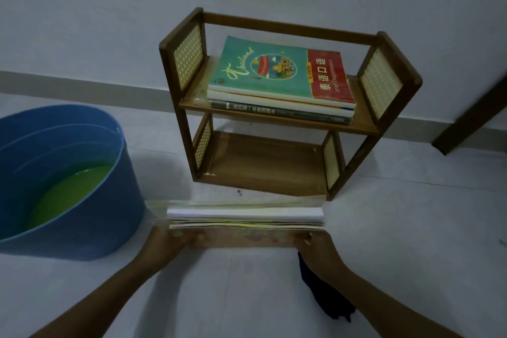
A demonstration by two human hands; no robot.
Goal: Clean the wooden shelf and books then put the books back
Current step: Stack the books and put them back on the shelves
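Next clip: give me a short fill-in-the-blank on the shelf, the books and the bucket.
1. The Thailand book tops a stack on the shelf's ____ tier.
2. The lower tier holds ____ books.
3. The blue bucket holds ____ liquid.
4. The books near the floor are held by ____ hands, left hand and right hand.

Missing words: upper; no; green; both

The room is dim and looks a bit blue and gray. Soft dark shadows lie on the floor point(411, 228) beside the blue tub point(82, 200) and under the wooden shelf point(274, 123). The stack of books point(244, 221) near the bottom looks blurry. Straight lines bend near the edges. The corners are darker.
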